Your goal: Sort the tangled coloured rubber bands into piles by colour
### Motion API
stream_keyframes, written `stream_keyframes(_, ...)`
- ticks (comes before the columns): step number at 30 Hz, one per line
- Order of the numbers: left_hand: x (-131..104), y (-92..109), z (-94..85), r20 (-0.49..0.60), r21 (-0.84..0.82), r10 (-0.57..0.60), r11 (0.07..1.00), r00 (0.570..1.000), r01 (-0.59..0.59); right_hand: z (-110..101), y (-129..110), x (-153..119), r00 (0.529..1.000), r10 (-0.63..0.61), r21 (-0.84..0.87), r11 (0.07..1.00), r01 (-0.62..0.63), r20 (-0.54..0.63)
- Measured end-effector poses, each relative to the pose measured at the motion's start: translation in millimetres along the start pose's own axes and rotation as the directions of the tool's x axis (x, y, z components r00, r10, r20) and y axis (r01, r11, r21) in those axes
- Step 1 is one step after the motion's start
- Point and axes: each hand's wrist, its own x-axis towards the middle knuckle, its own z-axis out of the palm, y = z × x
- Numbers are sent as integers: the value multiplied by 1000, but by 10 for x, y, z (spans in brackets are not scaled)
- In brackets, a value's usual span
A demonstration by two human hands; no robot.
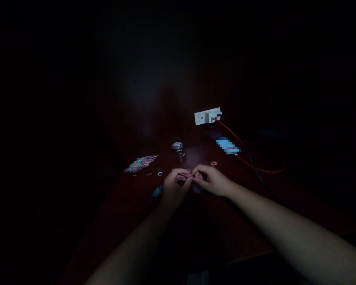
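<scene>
Hands: left hand (175,188) and right hand (214,180), fingertips meeting — any grip, I cannot tell.
Blue bands (157,192): piled beside left hand; mixed pile (140,163) farther off.
Risk: left hand could scatter blue bands — close, dimly lit.
Table (136,233): dark red; jar (178,150) beyond hands.
Room: near black, white socket (200,118).

Dark red table (126,211) | multicoloured bands (141,163) — heaped, left | blue bands (157,191) — nearer | lidded jar (178,150) | red cable (267,171)

Left grip (174,186) touches right grip (213,180) near blue bands (157,192) and a lidded jar (178,149)
</scene>
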Motion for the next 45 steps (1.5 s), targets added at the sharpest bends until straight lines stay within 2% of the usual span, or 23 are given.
stream_keyframes(3,-2,13,16,19,-30,3,1000,1000,-2,-8,26,-8,1000,-12,2,1000,12,16)
stream_keyframes(10,11,-2,16,-20,-58,19,998,1000,-20,-23,39,-11,999,-31,0,1000,31,13)
stream_keyframes(17,40,-109,15,-46,-95,110,989,993,-114,-47,59,-2,996,-83,-15,996,82,-33)
stream_keyframes(20,48,-112,-7,-39,-53,144,988,989,-146,-64,46,6,995,-89,-33,996,87,-40)
stream_keyframes(25,54,-14,-97,119,182,232,951,965,-251,-86,51,13,996,-74,-47,996,72,-50)
stream_keyframes(29,69,30,-136,145,300,275,903,950,-307,-91,67,12,996,-83,-63,995,81,-31)
stream_keyframes(39,74,47,-157,141,328,250,901,958,-283,-114,54,17,990,-141,-126,982,138,-19)
stream_keyframes(45,67,2,-162,161,314,203,917,966,-245,-151,64,33,990,-132,-209,970,120,-44)
